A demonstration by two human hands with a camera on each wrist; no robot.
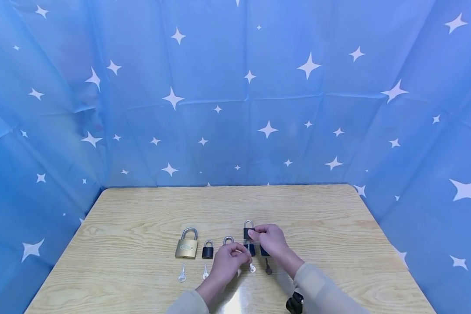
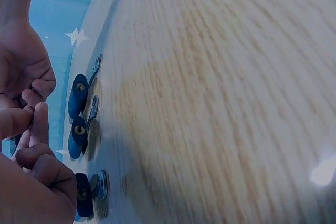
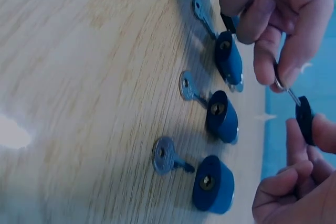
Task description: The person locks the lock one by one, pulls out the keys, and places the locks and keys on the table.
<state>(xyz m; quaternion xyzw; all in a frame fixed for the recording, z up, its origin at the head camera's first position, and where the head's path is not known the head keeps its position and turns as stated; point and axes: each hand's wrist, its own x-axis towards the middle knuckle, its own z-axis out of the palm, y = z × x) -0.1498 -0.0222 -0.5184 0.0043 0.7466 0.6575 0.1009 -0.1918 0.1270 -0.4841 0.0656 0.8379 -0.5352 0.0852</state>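
Observation:
Up off the table, my right hand (image 1: 274, 240) holds a small black padlock (image 1: 246, 234) by its body, shackle upward. My left hand (image 1: 226, 261) pinches a small silver key (image 3: 292, 96) between thumb and finger, just below that lock. In the right wrist view the key's shaft meets the underside of the held padlock (image 3: 304, 121); how deep it sits I cannot tell. Behind the hands stand a black padlock (image 1: 250, 249) and another padlock (image 1: 264, 251), partly hidden by the right hand. A further padlock (image 1: 228, 239) shows mostly its shackle above my left hand.
At the row's left end lies a large brass padlock (image 1: 186, 248), then a small black padlock (image 1: 207, 251). Keys lie in front of locks: a silver key (image 1: 182, 274), a second silver key (image 1: 205, 272), another key (image 1: 252, 267) and a dark key (image 1: 268, 267). A starred blue curtain (image 1: 220, 144) borders the wooden table (image 1: 121, 226).

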